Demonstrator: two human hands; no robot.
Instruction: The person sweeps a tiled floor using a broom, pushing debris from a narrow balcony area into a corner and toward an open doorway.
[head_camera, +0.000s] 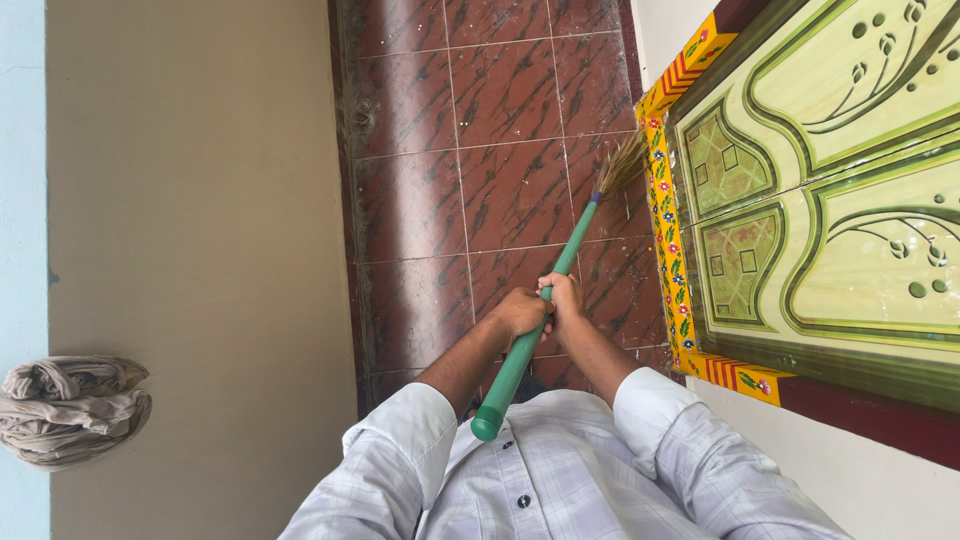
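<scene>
Broom: long green plastic-handled broom (530, 330) with a bunch of dry straw bristles (622, 165) at the far end. It slants from near the person's chest out over the floor. The bristle tip is down by the foot of the painted door frame.
Left hand: the left hand (520, 312) is wrapped around the green handle, fingers curled tight about it.
Right hand: the right hand (565, 298) grips the handle just beside the left one, touching it, fingers closed round the stick too.
Floor: reddish-brown stone tiles (500, 150) with dark streaks and pale grout lines. Small white specks show on many tiles, most of them near the frame and the wall edges.
How far: I think the sweeping is partway. Specks lie on most tiles, and no swept-up pile shows, so a lot of floor looks left to do.
Door: green and cream carved door (830, 180) with a yellow flowered frame (665, 210).
Wall: plain beige wall (200, 200) on the other side.
Cloth: bundle of grey crumpled cloth (70, 405) by the wall, well apart from the broom.
Clothes: white checked shirt sleeves (400, 450).
</scene>
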